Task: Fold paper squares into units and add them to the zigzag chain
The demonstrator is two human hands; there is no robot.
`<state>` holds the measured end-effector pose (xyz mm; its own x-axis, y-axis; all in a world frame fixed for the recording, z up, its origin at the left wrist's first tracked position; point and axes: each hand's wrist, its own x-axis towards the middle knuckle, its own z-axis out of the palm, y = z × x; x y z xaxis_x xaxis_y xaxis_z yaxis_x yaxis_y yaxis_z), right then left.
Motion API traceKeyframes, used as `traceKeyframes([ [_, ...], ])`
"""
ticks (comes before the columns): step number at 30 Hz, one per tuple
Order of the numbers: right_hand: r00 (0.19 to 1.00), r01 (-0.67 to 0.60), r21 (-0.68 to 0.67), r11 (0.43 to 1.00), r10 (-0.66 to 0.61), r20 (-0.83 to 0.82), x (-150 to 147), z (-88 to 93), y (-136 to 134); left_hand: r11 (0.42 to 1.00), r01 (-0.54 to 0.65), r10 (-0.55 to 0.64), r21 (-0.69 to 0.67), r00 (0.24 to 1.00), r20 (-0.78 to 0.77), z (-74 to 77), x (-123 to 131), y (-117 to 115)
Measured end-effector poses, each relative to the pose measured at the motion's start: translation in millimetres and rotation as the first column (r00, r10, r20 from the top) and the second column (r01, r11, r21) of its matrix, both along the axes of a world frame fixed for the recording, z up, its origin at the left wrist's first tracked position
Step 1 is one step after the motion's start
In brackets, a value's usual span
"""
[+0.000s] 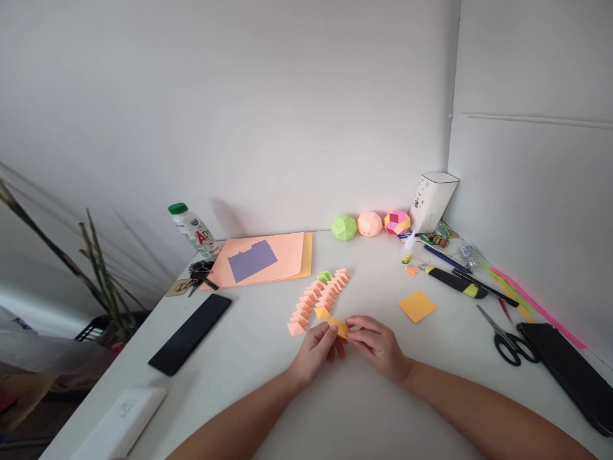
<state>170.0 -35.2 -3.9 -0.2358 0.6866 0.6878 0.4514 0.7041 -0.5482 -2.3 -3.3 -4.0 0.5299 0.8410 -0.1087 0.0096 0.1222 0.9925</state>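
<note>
Between my two hands is a small folded piece of orange paper [341, 328]. My left hand [315, 348] pinches its left side with thumb and fingers. On the right side, the fingertips of my right hand [376, 345] are closed on the same piece. Just beyond them lies another folded orange piece [322, 312], at the near end of two slanting rows of folded peach paper pieces [306, 305]. A few green folded pieces [324, 276] sit at the far end. Flat on the table to the right is a stack of square orange paper [417, 306].
Scissors [507, 338], a utility knife [454, 281], pens and a black case [569, 374] lie to the right. Paper balls [370, 223], a glue bottle [408, 248] and a white box [432, 201] stand behind. Leftward are a black phone [190, 333], keys, a bottle [194, 231] and peach sheets [287, 255].
</note>
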Motion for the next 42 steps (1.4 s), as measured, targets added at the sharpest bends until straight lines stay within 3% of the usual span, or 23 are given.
traceKeyframes([
  [14,0.996,-0.022,-0.100,0.995,0.013,-0.089,-0.3,-2.6,-0.6,0.999,-0.044,0.043,-0.009,0.999,-0.032,-0.4,2.6,-2.1],
  [31,0.998,-0.037,-0.249,0.968,0.022,-0.060,-0.5,-1.9,-2.9,1.000,-0.023,0.023,-0.013,0.999,-0.029,0.6,2.9,-2.4],
  [42,0.994,-0.112,-0.252,0.961,0.108,-0.031,1.4,-6.9,-1.1,0.997,-0.025,0.032,-0.076,0.995,0.093,-5.8,1.0,-1.1],
])
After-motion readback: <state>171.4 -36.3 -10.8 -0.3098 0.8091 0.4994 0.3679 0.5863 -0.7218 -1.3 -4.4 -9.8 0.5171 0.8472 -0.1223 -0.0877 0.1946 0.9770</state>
